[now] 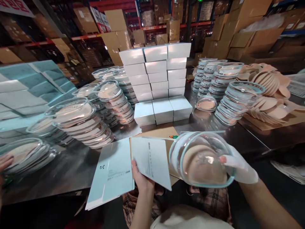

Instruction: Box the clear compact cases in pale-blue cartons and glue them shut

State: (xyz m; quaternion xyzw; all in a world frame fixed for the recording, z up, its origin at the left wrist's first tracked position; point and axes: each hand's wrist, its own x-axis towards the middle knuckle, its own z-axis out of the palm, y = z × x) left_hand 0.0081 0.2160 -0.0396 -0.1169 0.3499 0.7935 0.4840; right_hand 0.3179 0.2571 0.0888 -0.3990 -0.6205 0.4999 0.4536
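My left hand (143, 181) grips a flat, pale blue carton (154, 160) with small print, tilted up over my lap. More flattened cartons (109, 175) lie just left of it at the table's front edge. A clear oval container (205, 165) with a beige round-edged insert is held up in my right hand (240, 167), which wears a white glove with a fingertip bare. A second clear rim shows behind that container, so it may be more than one. Behind the held things, a small green and orange object (173, 137) rests on brown cardboard (164, 131).
Stacked white boxes (156, 68) stand mid-table. Clear container stacks flank them on the left (78, 121) and right (235, 101). Beige inserts (269, 82) pile at the right; blue-white boxes (30, 89) stand far left. Another person's hand (6, 162) touches containers at the left edge.
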